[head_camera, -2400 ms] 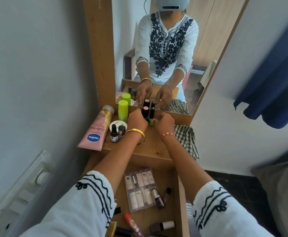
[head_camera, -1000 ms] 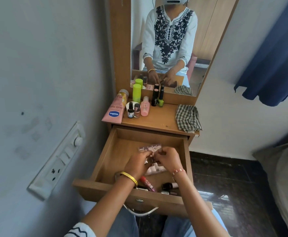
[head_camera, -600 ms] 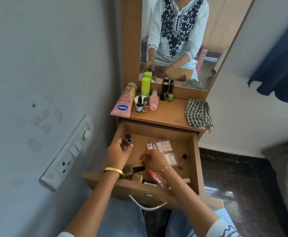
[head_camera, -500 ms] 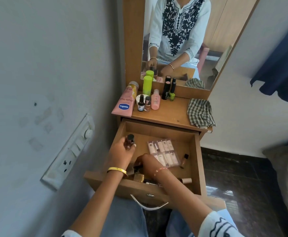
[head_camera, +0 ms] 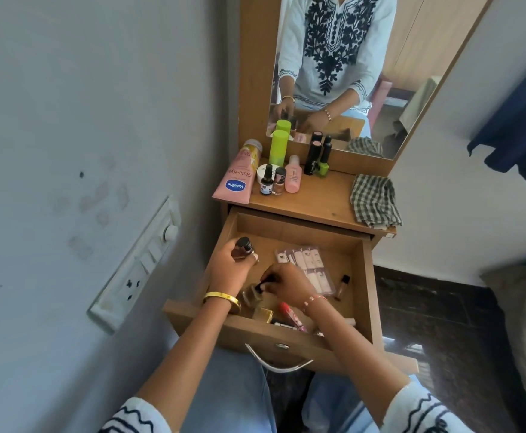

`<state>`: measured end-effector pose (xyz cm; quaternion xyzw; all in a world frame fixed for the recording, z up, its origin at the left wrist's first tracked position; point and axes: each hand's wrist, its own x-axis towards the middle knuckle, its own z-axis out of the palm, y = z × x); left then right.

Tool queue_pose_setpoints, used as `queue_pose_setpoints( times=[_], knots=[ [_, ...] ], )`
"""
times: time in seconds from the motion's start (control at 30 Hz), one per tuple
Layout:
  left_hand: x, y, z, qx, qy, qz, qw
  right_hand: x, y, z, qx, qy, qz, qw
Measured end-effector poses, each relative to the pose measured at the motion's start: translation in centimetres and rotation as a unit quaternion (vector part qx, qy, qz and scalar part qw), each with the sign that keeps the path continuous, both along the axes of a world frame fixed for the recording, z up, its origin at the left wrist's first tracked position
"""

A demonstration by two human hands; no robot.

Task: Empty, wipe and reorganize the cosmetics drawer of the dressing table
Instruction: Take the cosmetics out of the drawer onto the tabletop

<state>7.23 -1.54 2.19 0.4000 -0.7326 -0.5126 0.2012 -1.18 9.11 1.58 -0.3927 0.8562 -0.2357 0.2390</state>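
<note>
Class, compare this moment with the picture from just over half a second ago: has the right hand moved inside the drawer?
Yes. The right hand has moved away from the nail packet, toward the drawer's front-left, and now pinches a bottle cap.

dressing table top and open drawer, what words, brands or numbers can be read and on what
"Vaseline": blue oval logo on the pink squeeze tube leaning at the tabletop's left edge.
"Gluta-Hya": along the same tube, above the logo.
Too small or blurred to read: the small dark nail polish bottle, the pink plastic bottle, the clear sachet sheet in the wooden drawer, and the dark-capped bottle in the left hand.
</note>
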Motion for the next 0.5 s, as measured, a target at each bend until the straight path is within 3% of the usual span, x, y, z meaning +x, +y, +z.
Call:
queue_pose_setpoints(
  times=[0.33, 0.5],
  knots=[
    [-2.7, 0.7, 3.8, -0.022, 0.051, -0.036, 0.998, -5.5, 1.4, 7.9, -0.155, -0.060, -0.137, 0.976],
    [-6.8, 0.9, 6.9, -0.055, 0.073, -0.087, 0.992, -9.7, 1.2, 10.0, -0.171, 0.038, -0.213, 0.961]
  ],
)
